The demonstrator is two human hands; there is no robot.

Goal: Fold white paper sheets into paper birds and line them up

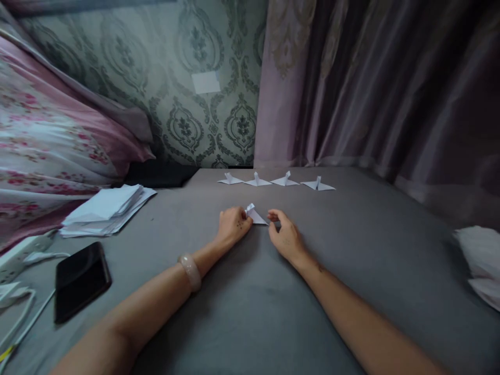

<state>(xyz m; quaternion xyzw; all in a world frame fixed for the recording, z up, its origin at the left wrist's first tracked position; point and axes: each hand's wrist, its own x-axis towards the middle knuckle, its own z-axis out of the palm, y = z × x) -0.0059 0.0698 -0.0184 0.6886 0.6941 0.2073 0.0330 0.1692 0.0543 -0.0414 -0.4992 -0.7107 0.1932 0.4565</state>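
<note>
A folded white paper figure [257,216], with a small upright piece and a pointed flat wing, stands on the grey cloth surface [250,291] in front of me. The fingers of my left hand [234,225] close on its left side and hide that part. A pale bangle [190,272] circles the left wrist. Just beyond the wing's right tip is my right hand [285,234], its thumb and curled fingers apart with nothing between them. Farther back, several similar folded paper figures [286,180] stand in a row.
A stack of white paper sheets [105,208] lies at the left, with a black phone [82,281] nearer me. Beside the phone are a white power strip [25,252] and cables. Curtains [336,104] hang at the back right; white crumpled material [480,255] lies at the right edge.
</note>
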